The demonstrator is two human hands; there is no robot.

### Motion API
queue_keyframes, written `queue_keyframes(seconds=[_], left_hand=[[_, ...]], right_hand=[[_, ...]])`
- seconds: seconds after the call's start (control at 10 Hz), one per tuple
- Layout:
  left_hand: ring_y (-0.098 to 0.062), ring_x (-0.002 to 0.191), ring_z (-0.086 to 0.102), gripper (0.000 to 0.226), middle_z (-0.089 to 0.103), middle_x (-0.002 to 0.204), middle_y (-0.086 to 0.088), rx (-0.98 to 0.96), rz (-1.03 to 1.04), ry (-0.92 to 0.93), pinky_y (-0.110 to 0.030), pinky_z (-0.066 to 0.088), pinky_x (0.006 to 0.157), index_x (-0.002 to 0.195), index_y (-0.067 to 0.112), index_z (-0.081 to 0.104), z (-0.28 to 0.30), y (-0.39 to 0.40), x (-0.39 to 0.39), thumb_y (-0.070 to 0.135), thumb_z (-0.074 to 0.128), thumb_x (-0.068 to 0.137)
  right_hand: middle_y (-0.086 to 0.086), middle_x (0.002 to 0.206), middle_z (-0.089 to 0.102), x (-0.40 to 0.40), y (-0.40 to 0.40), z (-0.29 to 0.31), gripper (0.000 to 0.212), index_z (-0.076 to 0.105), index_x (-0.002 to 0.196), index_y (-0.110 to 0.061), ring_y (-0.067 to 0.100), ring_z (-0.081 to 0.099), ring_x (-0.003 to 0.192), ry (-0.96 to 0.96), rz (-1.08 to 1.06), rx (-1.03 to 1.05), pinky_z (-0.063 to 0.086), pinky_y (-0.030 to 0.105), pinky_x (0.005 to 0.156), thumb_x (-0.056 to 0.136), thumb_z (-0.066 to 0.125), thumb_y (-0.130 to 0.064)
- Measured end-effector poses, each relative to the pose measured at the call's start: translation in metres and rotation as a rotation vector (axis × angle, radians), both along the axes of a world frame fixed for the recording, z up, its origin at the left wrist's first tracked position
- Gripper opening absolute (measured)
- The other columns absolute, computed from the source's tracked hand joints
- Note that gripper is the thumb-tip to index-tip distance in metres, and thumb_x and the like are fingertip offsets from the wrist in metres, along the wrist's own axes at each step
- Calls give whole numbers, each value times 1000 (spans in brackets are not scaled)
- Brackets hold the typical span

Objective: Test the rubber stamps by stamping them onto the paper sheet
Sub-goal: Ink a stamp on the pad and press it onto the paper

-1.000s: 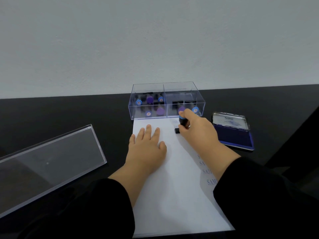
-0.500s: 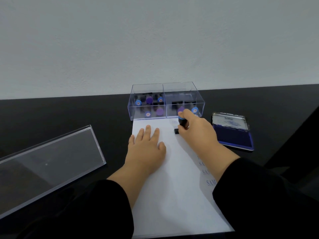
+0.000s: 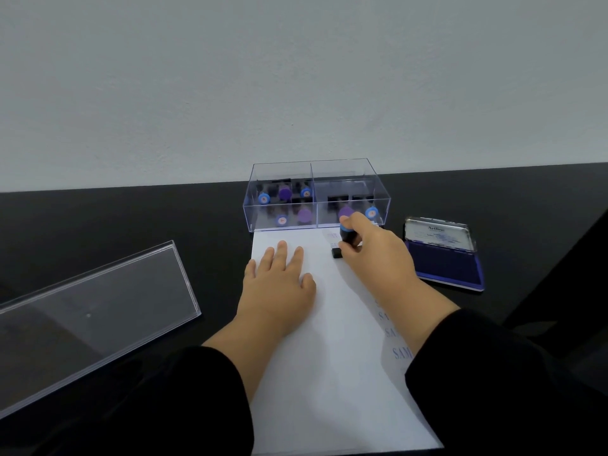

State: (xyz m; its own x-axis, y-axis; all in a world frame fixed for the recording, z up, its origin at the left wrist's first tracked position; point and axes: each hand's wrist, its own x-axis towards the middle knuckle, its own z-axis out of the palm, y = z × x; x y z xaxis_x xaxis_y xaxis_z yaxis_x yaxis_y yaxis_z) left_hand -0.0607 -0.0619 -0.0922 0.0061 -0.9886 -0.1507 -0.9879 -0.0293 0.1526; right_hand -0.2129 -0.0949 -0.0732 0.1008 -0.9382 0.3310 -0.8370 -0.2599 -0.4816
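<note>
A white paper sheet (image 3: pixel 332 373) lies on the black table in front of me. My left hand (image 3: pixel 279 284) rests flat on its upper left part, fingers straight. My right hand (image 3: pixel 375 255) grips a black rubber stamp with a blue top (image 3: pixel 346 236) and holds its base down on the sheet near the top edge. Faint blue prints show just above the stamp, and several blue "SAM…" prints run down the right edge of the paper, partly hidden by my right arm.
A clear two-compartment box (image 3: pixel 316 195) with several blue- and purple-topped stamps stands at the paper's far edge. An open blue ink pad (image 3: pixel 444 258) lies right of the paper. The box's clear lid (image 3: pixel 95 311) lies at left. A wall rises behind.
Almost nothing differs: both hands and the stamp stay in the same spots on the paper, with only a slight shift of the view.
</note>
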Motion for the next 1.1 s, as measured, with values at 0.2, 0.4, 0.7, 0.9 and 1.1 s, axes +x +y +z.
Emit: queue_keyframes(seconds=[0.2, 0.4, 0.7, 0.9, 1.1], left_hand=[[-18, 147, -11, 55, -13, 160, 0, 5, -6, -4, -41, -7, 118, 152, 28, -5, 1, 0, 0, 38, 13, 101], [-17, 147, -11, 54, -13, 160, 1, -8, -2, 0, -40, -7, 117, 152, 28, -4, 0, 1, 0, 37, 13, 101], [-16, 147, -11, 55, -13, 160, 2, -21, 5, 12, -39, -7, 117, 153, 29, -2, -1, 1, 0, 37, 14, 101], [-16, 146, -12, 55, -13, 160, 2, -9, 2, 10, -39, -8, 117, 152, 29, -4, 0, 1, 0, 38, 13, 101], [-16, 146, -13, 55, -14, 159, 2, 1, 5, 8, -39, -8, 117, 152, 30, -4, -1, 1, 1, 38, 13, 101]], right_hand=[[-3, 84, 59, -8, -3, 2, 27, 53, 118, -25, 21, 59, 80, -189, -5, -29, 46, 29, 66, 91, 57, -21], [-9, 85, 63, -21, -8, 4, 26, 53, 106, -32, 15, 62, 82, -631, -47, -9, 50, 36, 77, 86, 65, -19], [4, 89, 67, -28, -12, 1, 30, 48, 103, -33, 15, 61, 78, -744, -20, -11, 48, 26, 70, 87, 64, -14], [1, 89, 66, -28, -16, -3, 32, 46, 107, -33, 16, 63, 81, -727, -25, 0, 50, 25, 69, 88, 64, -15], [0, 85, 64, -27, -15, -5, 33, 46, 110, -31, 13, 60, 74, -725, -17, 1, 49, 23, 65, 88, 63, -14]])
